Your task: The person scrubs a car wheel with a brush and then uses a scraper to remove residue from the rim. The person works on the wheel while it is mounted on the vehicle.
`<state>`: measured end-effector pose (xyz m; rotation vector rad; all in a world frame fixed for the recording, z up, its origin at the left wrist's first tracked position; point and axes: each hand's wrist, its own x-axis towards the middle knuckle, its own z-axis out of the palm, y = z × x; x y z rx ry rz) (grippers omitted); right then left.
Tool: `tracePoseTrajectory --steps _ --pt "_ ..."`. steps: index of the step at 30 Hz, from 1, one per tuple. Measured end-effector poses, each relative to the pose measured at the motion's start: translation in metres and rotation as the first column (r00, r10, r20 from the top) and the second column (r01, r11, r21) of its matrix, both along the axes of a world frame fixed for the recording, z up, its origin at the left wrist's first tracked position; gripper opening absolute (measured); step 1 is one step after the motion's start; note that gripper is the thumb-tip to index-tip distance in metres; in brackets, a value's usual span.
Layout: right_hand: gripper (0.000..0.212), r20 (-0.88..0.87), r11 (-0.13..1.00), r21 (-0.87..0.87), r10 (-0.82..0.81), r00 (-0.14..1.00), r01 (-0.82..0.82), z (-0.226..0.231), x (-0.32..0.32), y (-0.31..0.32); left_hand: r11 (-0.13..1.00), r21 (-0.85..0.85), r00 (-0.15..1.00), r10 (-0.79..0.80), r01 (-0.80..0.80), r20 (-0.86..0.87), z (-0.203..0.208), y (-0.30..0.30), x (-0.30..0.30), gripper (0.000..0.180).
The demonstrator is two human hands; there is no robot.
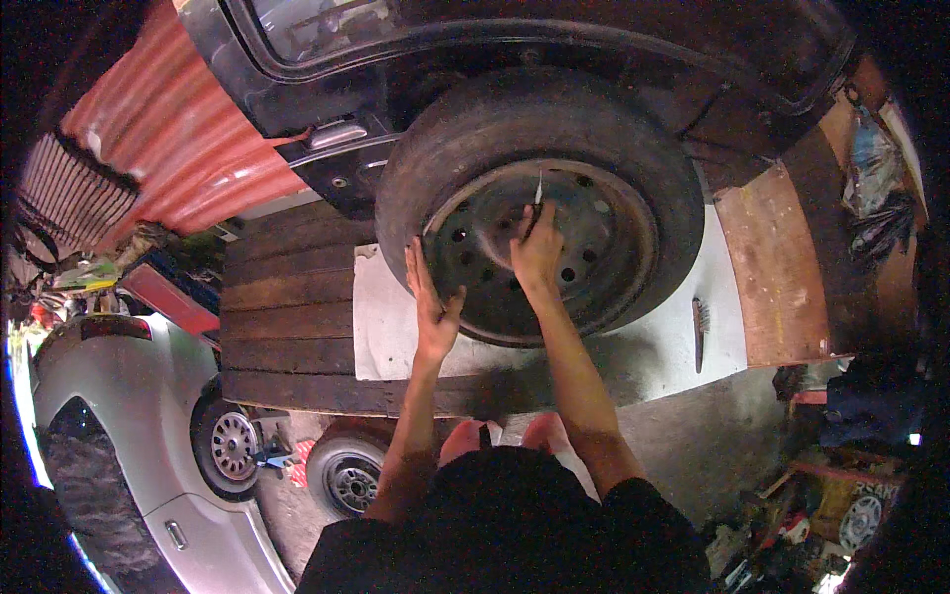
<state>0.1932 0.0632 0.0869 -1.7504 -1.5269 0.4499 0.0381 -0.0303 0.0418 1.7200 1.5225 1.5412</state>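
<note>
Hands (485, 277) braced on dark wheel (539, 203), arms outstretched.

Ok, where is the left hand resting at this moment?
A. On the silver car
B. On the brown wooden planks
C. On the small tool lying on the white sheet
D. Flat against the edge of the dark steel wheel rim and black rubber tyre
D: the left hand lies open against the lower left edge of the dark steel wheel rim where it meets the black rubber tyre, while the right hand holds a thin pale tool at the hub.
</note>
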Motion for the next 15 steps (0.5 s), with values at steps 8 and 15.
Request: tracePoseTrajectory --steps 8,15 --pt "0.047 0.162 0.978 0.071 0.184 0.969 -0.198 -0.039 0.015 0.019 1.0 -0.014 1.0 -0.002 0.003 0.017 0.006 -0.002 0.004 0.091" --pt "0.036 0.13 0.985 -0.139 0.117 0.985 -0.099 -0.013 0.009 0.009 0.999 -0.003 0.999 -0.047 0.047 0.023 0.006 0.0 0.0 0.092"
